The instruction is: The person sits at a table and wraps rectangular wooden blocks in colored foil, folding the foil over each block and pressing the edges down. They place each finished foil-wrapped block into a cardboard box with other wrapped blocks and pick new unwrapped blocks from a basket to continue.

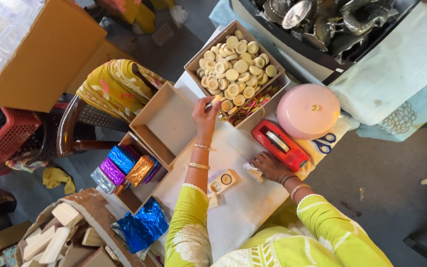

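Observation:
My left hand (pixel 206 114) reaches to the near edge of a cardboard box (pixel 192 63) full of cream round discs and pinches one disc (pixel 217 100) between its fingertips. My right hand (pixel 269 166) rests on the white table cover (pixel 245 207), fingers closed on a small white piece (pixel 252 170), right beside a red tape dispenser (pixel 280 144). Between my forearms lies a small open box (pixel 223 181) with two round discs in it.
An empty cardboard box (pixel 166 123) and a box of shiny foil wrappers (pixel 124 170) stand at the left. A pink round lid (pixel 308 110), blue scissors (pixel 324 143), blue foil (pixel 142 227), wooden blocks (pixel 50 237), silver fish-shaped ornaments (pixel 322 20) and a draped chair (pixel 109 94) surround the table.

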